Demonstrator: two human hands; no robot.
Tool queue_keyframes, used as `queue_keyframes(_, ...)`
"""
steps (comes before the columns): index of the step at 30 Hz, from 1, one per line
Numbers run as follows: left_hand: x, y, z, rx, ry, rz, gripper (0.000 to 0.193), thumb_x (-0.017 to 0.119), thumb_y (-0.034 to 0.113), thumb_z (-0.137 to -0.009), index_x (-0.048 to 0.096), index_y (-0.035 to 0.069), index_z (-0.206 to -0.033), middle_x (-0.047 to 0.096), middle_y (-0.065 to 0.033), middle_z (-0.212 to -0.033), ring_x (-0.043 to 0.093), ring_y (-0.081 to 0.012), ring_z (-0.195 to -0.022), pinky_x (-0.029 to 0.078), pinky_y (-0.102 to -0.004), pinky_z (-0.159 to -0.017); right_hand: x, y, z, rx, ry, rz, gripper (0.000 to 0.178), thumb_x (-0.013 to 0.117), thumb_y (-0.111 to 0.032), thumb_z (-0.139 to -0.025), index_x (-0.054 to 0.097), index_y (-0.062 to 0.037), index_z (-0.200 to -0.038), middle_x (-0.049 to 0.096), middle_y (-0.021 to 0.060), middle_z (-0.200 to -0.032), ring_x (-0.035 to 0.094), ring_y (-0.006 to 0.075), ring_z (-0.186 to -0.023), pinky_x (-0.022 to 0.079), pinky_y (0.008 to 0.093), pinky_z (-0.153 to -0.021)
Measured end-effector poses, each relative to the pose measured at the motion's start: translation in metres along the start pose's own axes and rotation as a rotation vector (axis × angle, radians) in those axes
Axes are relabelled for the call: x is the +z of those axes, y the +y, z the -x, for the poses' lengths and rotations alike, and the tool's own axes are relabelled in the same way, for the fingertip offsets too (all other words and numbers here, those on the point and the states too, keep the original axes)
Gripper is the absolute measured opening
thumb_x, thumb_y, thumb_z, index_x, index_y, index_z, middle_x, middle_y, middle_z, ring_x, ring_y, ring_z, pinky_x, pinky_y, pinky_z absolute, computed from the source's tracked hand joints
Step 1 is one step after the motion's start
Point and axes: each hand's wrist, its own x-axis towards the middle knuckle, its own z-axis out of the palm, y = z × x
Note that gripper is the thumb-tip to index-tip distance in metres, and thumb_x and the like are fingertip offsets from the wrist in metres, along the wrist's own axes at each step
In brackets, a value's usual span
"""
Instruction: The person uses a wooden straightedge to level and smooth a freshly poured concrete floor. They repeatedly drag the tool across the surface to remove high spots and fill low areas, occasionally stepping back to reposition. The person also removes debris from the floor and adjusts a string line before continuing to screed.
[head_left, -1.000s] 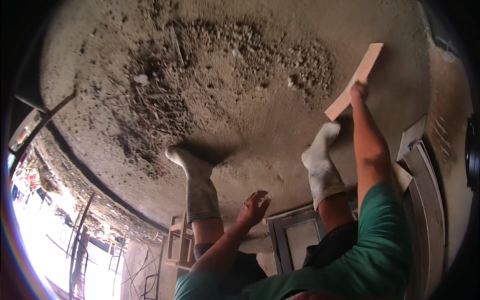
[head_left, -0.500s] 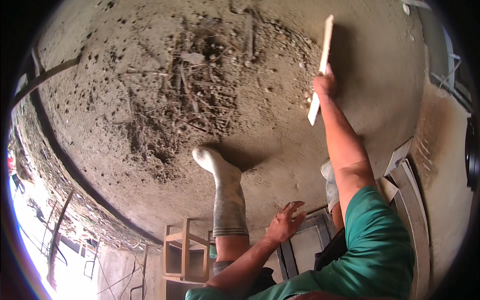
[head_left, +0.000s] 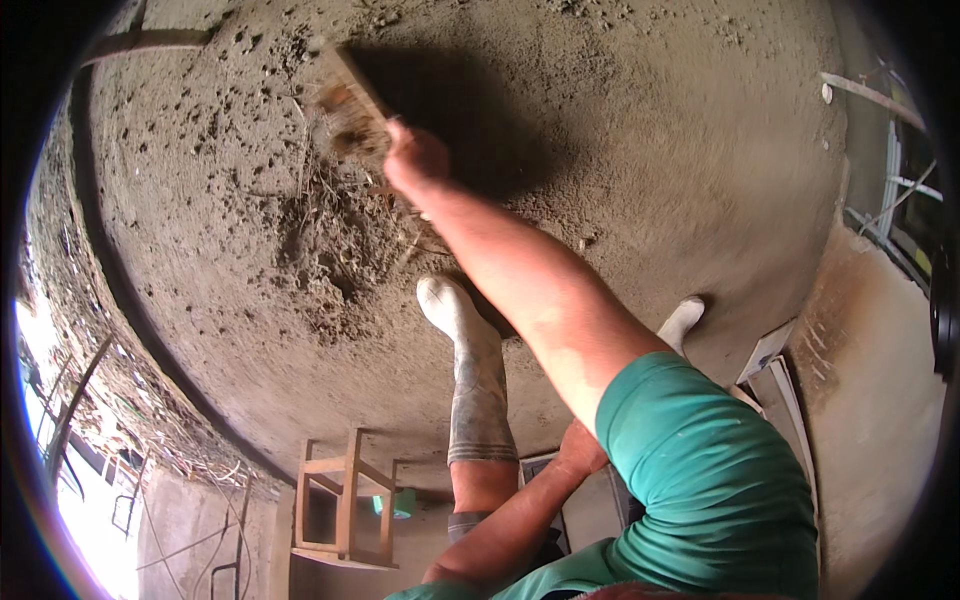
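Observation:
My right hand (head_left: 415, 158) grips a narrow wooden board (head_left: 358, 82), held far out in front and to the left over the floor. The board is smeared by motion, and brownish debris (head_left: 345, 120) blurs along its left side. Below the hand, a heap of soil, twigs and small stones (head_left: 325, 235) lies on the rough floor. My left hand (head_left: 583, 447) is back near my thighs, its fingers hidden behind my right upper arm. Whether it holds anything does not show.
My light rubber boots (head_left: 480, 375) stand on the floor. A wooden stool frame (head_left: 348, 495) and a green container (head_left: 397, 503) are at lower left. A dark curb (head_left: 160, 350) bends along the left. Boards (head_left: 785, 385) lean by the right wall (head_left: 870, 340).
My right hand has swung the board from the right across to the left, sweeping debris with it. The left hand has drawn in behind the right arm.

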Motion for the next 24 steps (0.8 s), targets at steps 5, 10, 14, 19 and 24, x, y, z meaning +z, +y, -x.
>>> queue_keyframes(5, 0.016, -0.013, -0.017, 0.087, -0.07, -0.215, 0.048, 0.057, 0.034, -0.087, 0.052, 0.007, -0.126, 0.052, -0.0181, -0.129, 0.048, -0.0333, -0.12, 0.039, -0.0415, -0.101, -0.001, 0.002, 0.046, -0.192, 0.045, -0.057, 0.047, 0.039, -0.006, -0.09, 0.044, -0.0089, -0.136, 0.064, 0.0127, -0.084, 0.061, 0.018, -0.061, 0.053, 0.0327, -0.052)
queue_keyframes(10, 0.043, 0.052, -0.011, 0.099, 0.063, -0.539, 0.05, 0.054, 0.035, -0.089, 0.044, 0.008, -0.13, 0.047, -0.0255, -0.13, 0.045, -0.0458, -0.12, 0.038, -0.0488, -0.102, -0.123, 0.119, 0.092, 0.114, 0.326, -0.091, 0.048, 0.044, -0.001, -0.087, 0.046, -0.0084, -0.134, 0.067, 0.0134, -0.092, 0.067, 0.0182, -0.069, 0.057, 0.0305, -0.054)
queue_keyframes(14, 0.05, 0.038, -0.002, 0.107, -0.014, -0.502, 0.048, 0.054, 0.029, -0.089, 0.045, 0.008, -0.13, 0.047, -0.0214, -0.132, 0.045, -0.0402, -0.122, 0.038, -0.0455, -0.103, -0.192, 0.272, 0.121, 0.21, 0.51, 0.105, 0.044, 0.049, -0.005, -0.09, 0.042, 0.0004, -0.133, 0.06, 0.0236, -0.116, 0.058, 0.0342, -0.108, 0.044, 0.0412, -0.093)
queue_keyframes(19, 0.021, 0.019, 0.025, 0.132, -0.093, -0.524, 0.051, 0.055, 0.032, -0.087, 0.044, 0.009, -0.131, 0.048, -0.0207, -0.13, 0.046, -0.0401, -0.121, 0.039, -0.047, -0.102, -0.158, 0.409, 0.108, 0.32, 0.779, 0.092, 0.049, 0.055, -0.006, -0.087, 0.041, 0.0018, -0.134, 0.053, 0.0242, -0.126, 0.058, 0.0293, -0.11, 0.046, 0.036, -0.093)
queue_keyframes(24, -0.013, 0.018, 0.039, 0.042, -0.207, -0.643, 0.067, 0.053, 0.039, -0.085, 0.032, 0.012, -0.142, 0.037, -0.022, -0.142, 0.037, -0.0434, -0.129, 0.033, -0.052, -0.106, -0.034, 0.245, 0.08, 0.462, 0.627, 0.134, 0.053, 0.053, -0.011, -0.084, 0.04, -0.0037, -0.135, 0.065, 0.0231, -0.106, 0.065, 0.0333, -0.098, 0.051, 0.0386, -0.085)
